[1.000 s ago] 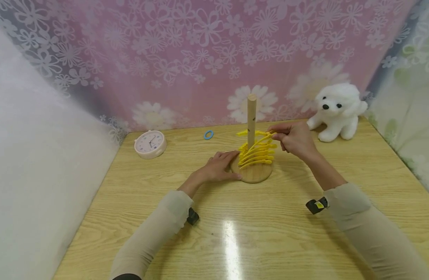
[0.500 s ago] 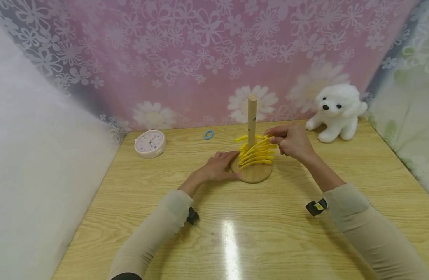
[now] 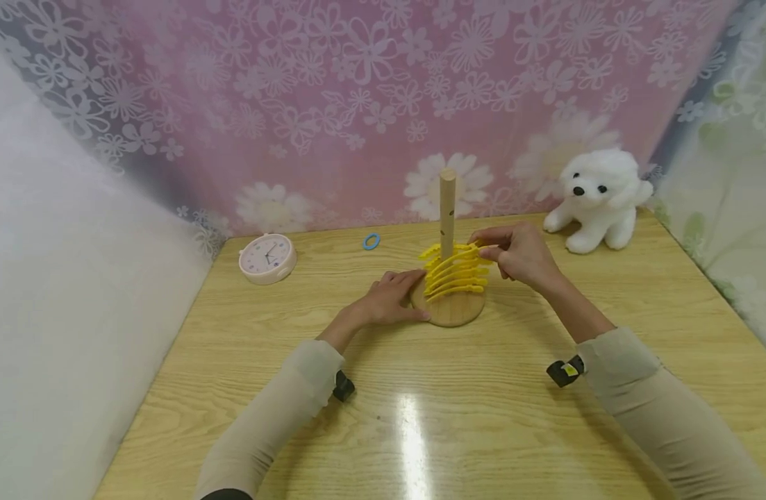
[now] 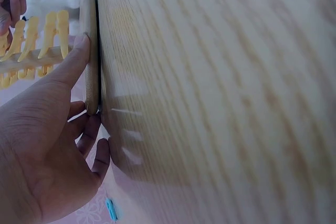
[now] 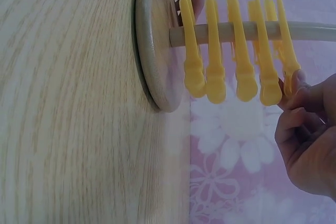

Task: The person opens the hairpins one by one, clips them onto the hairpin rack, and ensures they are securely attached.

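Observation:
A wooden stand point(image 3: 453, 312) with a round base and an upright post point(image 3: 447, 205) is on the table. Several yellow clips point(image 5: 214, 51) straddle the post one above another, their tapered arms passing on both sides of it. My left hand point(image 3: 389, 298) holds the edge of the base, its thumb and fingers spread around the left rim. With thumb and fingertips, my right hand point(image 3: 521, 255) pinches the wide end of the top yellow clip point(image 5: 286, 43), whose arms also reach past the post. The right wrist view shows this clip tilted slightly against the others.
A pink clock point(image 3: 267, 258) lies at the back left. Near the back edge is a small blue ring point(image 3: 371, 241). A white plush dog point(image 3: 601, 198) sits at the back right. The table point(image 3: 383, 430) meets a pink flowered backdrop point(image 3: 332, 139).
My right hand has moved slightly down and left, lowering the top clip along the post closer to the stack below. My left hand stays on the base.

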Available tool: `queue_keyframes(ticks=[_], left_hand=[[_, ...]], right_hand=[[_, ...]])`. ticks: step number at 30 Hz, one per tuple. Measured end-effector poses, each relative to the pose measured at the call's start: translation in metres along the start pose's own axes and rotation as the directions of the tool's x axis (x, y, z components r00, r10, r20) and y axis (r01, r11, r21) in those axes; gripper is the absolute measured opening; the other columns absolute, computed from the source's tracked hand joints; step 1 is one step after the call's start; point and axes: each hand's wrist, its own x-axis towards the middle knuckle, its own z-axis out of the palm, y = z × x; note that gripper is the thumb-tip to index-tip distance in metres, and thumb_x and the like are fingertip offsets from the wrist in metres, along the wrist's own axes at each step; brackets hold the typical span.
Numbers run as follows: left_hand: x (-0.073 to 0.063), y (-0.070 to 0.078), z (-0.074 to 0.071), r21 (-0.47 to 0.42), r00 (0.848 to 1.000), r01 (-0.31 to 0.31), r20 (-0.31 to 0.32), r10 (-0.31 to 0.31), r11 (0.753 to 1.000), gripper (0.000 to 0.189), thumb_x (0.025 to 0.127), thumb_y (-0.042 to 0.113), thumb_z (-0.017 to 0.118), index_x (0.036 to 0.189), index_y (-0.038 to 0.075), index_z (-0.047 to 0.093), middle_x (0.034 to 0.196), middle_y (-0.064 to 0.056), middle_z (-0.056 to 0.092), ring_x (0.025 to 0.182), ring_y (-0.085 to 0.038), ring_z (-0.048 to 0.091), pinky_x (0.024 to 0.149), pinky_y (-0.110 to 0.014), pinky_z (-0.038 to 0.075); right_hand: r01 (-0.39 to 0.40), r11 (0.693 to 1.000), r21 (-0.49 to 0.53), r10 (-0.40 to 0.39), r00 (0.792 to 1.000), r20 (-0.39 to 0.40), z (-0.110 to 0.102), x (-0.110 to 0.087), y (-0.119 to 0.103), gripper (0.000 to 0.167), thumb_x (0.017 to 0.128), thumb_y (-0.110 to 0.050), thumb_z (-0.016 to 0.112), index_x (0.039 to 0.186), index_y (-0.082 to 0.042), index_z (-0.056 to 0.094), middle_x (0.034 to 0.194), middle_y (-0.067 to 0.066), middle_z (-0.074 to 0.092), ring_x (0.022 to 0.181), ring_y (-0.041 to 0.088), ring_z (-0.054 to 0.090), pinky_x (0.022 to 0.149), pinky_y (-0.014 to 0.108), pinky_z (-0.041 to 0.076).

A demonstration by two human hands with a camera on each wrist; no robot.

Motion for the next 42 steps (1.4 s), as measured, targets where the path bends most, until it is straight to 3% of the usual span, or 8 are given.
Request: queue_keyframes(ticks=[9,19,30,34,38,42], left_hand=[[0.001,0.001,0.000,-0.001,1.000,-0.005,0.000,0.005,1.000,0.095,0.094,0.065,0.066,0.168,0.033,0.015,0.172,0.004,0.024,0.144,-0.025,0.033,0.115,-0.056,0.028],[0.002,-0.001,0.000,-0.004,1.000,0.002,0.003,-0.002,1.000,0.094,0.095,0.063,0.066,0.168,0.033,0.015,0.172,0.004,0.024,0.144,-0.025,0.032,0.117,-0.058,0.026],[0.004,-0.003,0.000,-0.004,1.000,-0.006,0.010,0.006,1.000,0.095,0.095,0.064,0.066,0.168,0.033,0.015,0.172,0.003,0.024,0.145,-0.026,0.031,0.117,-0.059,0.025],[0.007,-0.002,0.000,0.015,1.000,-0.007,0.010,0.007,1.000,0.095,0.095,0.065,0.064,0.169,0.032,0.013,0.172,0.003,0.024,0.144,-0.025,0.031,0.116,-0.055,0.027],[0.010,-0.002,0.001,0.029,1.000,-0.017,0.003,0.017,0.999,0.094,0.096,0.066,0.062,0.169,0.032,0.012,0.172,0.004,0.023,0.145,-0.024,0.031,0.116,-0.052,0.028],[0.005,-0.004,0.002,0.016,0.999,-0.049,-0.001,0.049,0.999,0.091,0.100,0.063,0.059,0.169,0.027,0.013,0.173,0.000,0.022,0.150,-0.027,0.029,0.120,-0.051,0.026]], right_hand=[[0.032,0.996,0.083,-0.040,0.995,0.090,-0.005,-0.001,0.005,0.025,0.101,-0.006,0.068,0.124,-0.011,0.076,0.122,0.014,0.074,0.039,0.021,0.039,0.041,0.035,0.037],[0.046,0.989,0.142,-0.070,0.983,0.168,-0.008,-0.003,0.012,0.029,0.104,-0.012,0.066,0.132,-0.014,0.071,0.133,0.015,0.068,0.050,0.030,0.049,0.049,0.040,0.048],[0.058,0.981,0.187,-0.095,0.977,0.192,-0.009,-0.002,0.017,0.037,0.104,-0.011,0.065,0.141,-0.015,0.065,0.137,0.011,0.063,0.058,0.028,0.052,0.054,0.038,0.050],[0.049,0.980,0.194,-0.087,0.977,0.193,-0.017,-0.004,0.021,0.042,0.106,-0.017,0.064,0.147,-0.014,0.060,0.143,0.013,0.060,0.063,0.029,0.055,0.057,0.038,0.051],[0.059,0.978,0.202,-0.092,0.983,0.160,-0.027,-0.010,0.025,0.046,0.108,-0.026,0.060,0.153,-0.015,0.053,0.146,0.015,0.058,0.066,0.033,0.057,0.057,0.038,0.052],[0.061,0.975,0.213,-0.086,0.990,0.110,-0.036,-0.023,0.034,0.047,0.111,-0.031,0.052,0.155,-0.017,0.049,0.141,0.008,0.062,0.064,0.031,0.060,0.055,0.039,0.053]])
